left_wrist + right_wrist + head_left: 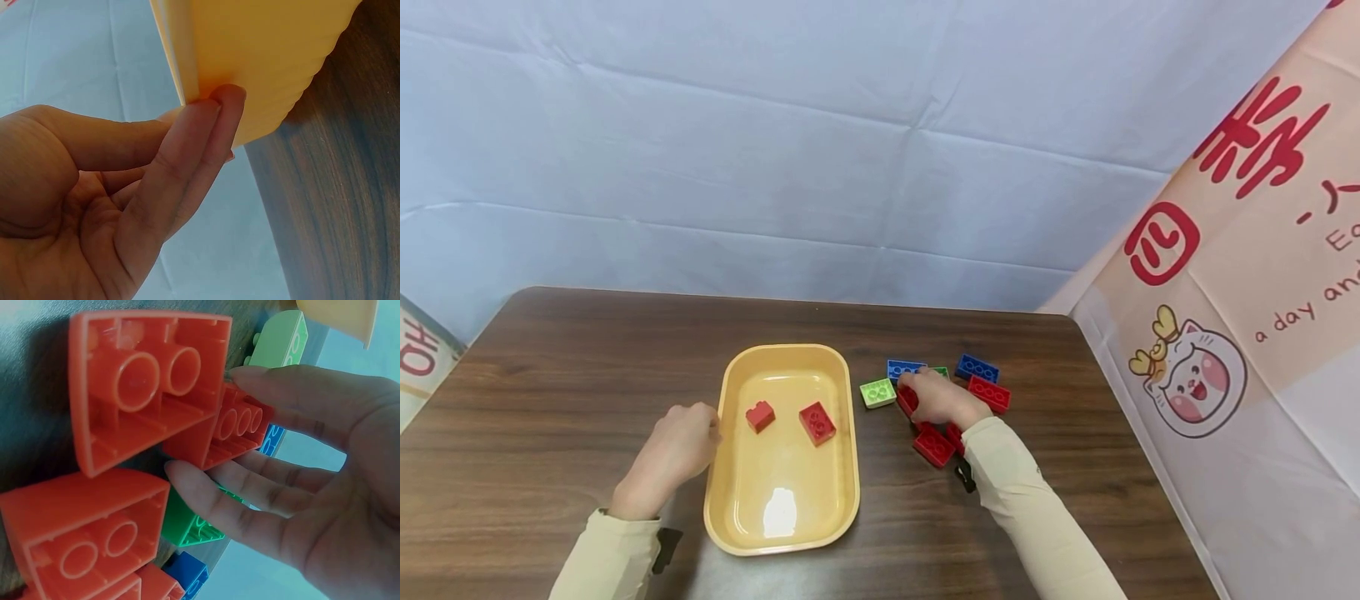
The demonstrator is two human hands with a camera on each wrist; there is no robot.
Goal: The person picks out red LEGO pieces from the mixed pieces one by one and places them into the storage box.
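Observation:
My left hand [681, 446] pinches the left rim of a yellow tray [752, 508], thumb on one side and fingers on the other. Two red toy bricks lie inside the tray, a smaller one [760, 416] at left and a larger one [817, 423] at right. To the right of the tray, my right hand [938, 397] reaches into a group of loose bricks. Its thumb and fingers lie on opposite sides of a red brick [236, 425], whose hollow underside shows in the right wrist view. Two more red bricks stand nearer that wrist camera, one [150, 381] above the other [94, 544].
Around the right hand lie a light green brick [878, 393], a blue brick [904, 368], a partly hidden green brick [194, 519], another blue brick [977, 368] and a red brick [989, 393]. The dark wooden table [587, 358] meets a white cloth backdrop [737, 167].

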